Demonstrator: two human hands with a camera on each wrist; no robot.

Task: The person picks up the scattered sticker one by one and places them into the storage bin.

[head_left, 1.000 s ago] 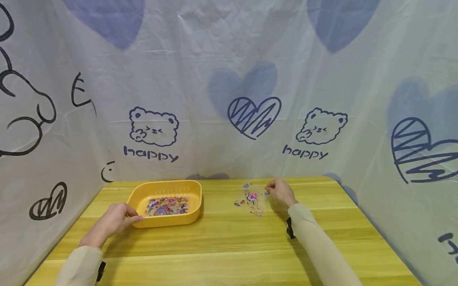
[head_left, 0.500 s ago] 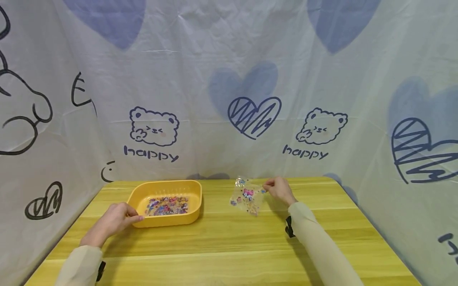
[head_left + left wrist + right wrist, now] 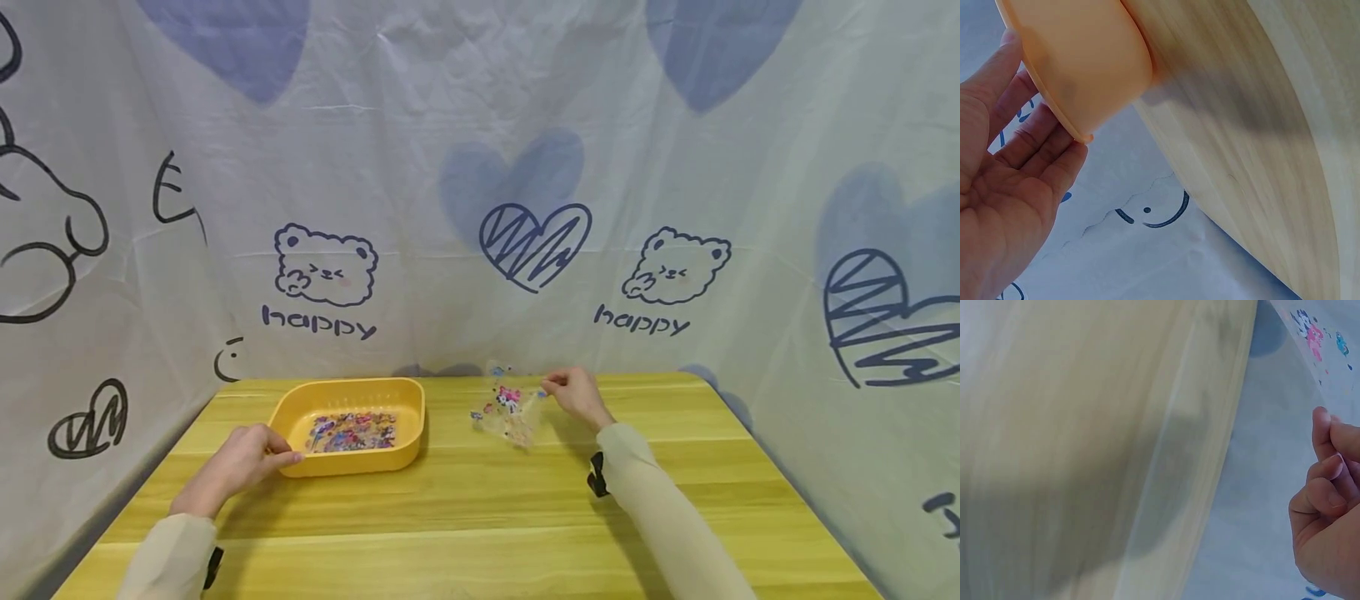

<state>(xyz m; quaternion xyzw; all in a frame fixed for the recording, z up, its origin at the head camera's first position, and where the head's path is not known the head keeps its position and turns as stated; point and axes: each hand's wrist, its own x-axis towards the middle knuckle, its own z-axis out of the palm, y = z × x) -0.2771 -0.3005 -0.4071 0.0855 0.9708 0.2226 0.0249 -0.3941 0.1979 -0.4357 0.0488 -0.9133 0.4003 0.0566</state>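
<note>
My left hand [image 3: 238, 463] grips the left side of a yellow plastic tray [image 3: 360, 463]. In the left wrist view, its thumb and fingers [image 3: 1060, 165] lie on either side of the rim. Inside the tray lies a layer of small colourful printed pieces, perhaps sticker sheets [image 3: 352, 432]. To the right, my right hand [image 3: 579, 395] pinches the right edge of a thin clear sheet with colourful cartoon prints [image 3: 508, 398], which looks like a sticker sheet. This sheet is tilted up above the table, and its prints also show at the top of the right wrist view.
Both arms reach over a yellow wood-grain table [image 3: 465, 533]. A white curtain [image 3: 420, 125] with hearts, bears and writing hangs behind the table and along both sides. Black bands [image 3: 597, 475] show at the wrists.
The right hand has moved left and slightly up, bringing the clear sheet off the table and nearer the tray. The left hand and the tray have stayed in place.
</note>
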